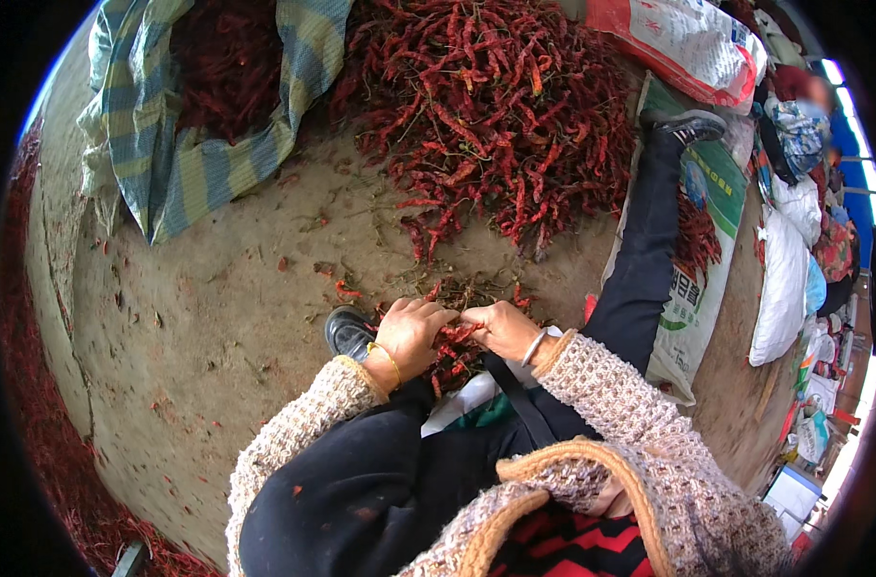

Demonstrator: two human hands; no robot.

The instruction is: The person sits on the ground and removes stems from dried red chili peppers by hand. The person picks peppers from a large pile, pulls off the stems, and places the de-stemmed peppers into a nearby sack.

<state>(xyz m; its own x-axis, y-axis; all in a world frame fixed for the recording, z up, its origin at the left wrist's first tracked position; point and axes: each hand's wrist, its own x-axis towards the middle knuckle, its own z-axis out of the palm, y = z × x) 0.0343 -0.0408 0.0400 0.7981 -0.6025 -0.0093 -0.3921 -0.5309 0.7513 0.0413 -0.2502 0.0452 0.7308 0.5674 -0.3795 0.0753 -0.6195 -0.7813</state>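
Observation:
My left hand (411, 335) and my right hand (501, 330) meet in front of my lap, fingers closed. A dried red chili pepper (473, 331) shows by my right fingertips, where both hands pinch. The left fingertips are partly hidden behind the hand's back. Just beneath lies a small heap of dried red chilies (449, 367), partly on a white and green bag (469, 399) between my legs. Loose stems and bits (476, 291) are scattered just beyond the hands. Farther ahead rises a large pile of dried red chilies (495, 125).
A blue-green checked woven sack (216, 183) holding chilies stands open at the far left. A red-and-white sack (683, 48) lies at the far right. My outstretched leg (645, 250) rests beside a green-and-white sack (698, 298). White sacks (784, 279) and people are along the right.

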